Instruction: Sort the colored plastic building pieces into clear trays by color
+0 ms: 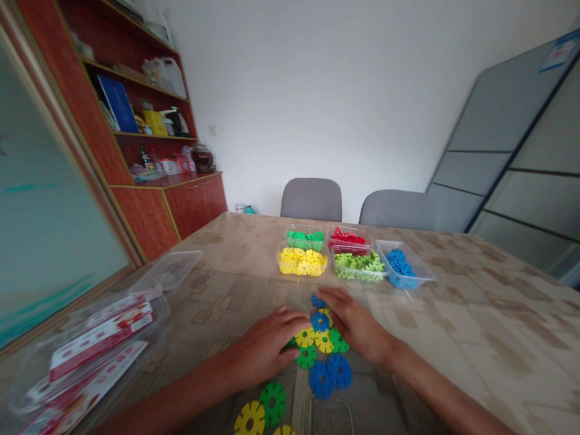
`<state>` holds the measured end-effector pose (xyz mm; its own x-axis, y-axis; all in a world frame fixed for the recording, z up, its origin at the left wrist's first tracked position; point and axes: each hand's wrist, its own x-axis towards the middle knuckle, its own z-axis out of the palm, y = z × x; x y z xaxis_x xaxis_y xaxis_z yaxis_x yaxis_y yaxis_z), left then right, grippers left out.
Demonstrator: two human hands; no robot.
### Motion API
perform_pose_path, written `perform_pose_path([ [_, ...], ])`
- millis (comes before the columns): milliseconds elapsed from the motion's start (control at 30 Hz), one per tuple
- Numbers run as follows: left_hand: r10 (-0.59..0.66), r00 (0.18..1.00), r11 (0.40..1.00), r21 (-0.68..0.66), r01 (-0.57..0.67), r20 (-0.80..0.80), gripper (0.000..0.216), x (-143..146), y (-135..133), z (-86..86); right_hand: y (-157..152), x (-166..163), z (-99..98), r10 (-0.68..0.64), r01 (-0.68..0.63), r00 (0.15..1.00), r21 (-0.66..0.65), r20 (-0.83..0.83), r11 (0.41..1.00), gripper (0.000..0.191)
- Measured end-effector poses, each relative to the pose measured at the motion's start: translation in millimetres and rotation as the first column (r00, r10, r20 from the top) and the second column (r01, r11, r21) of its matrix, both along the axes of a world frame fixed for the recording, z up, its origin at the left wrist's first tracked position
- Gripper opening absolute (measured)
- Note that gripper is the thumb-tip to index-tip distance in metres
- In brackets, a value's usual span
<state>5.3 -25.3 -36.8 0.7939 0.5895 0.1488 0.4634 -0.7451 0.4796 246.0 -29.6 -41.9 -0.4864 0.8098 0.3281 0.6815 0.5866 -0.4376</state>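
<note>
A flat cluster of joined snowflake discs (322,347), in yellow, green and blue, lies on the table right in front of me. My left hand (265,344) rests palm down on the cluster's left side, fingers stretched over a yellow disc. My right hand (356,323) lies on the cluster's right side, fingers flat and reaching toward a blue disc at its top. Two loose discs, one green (272,402) and one yellow (249,418), lie nearer to me.
Five clear tubs stand beyond the hands: yellow pieces (302,261), dark green (306,239), red (348,237), light green (359,264), blue (401,267). A clear lid (170,270) and a plastic box with printed cards (90,350) lie at left. Two grey chairs (312,199) stand behind the table.
</note>
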Motion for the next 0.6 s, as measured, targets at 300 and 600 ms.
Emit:
perform_pose_path([
  [300, -0.053, 0.991, 0.998, -0.023, 0.051, -0.125, 0.03, -5, -4, 22.1, -6, 17, 2.6, -0.008, 0.003, 0.999, -0.092, -0.044, 0.996, 0.027],
  [600, -0.053, 0.986, 0.998, -0.046, 0.046, -0.156, 0.039, -5, -10, 25.0, -3, 4, -9.1, -0.134, 0.122, 0.99, -0.201, -0.048, 0.972, 0.019],
])
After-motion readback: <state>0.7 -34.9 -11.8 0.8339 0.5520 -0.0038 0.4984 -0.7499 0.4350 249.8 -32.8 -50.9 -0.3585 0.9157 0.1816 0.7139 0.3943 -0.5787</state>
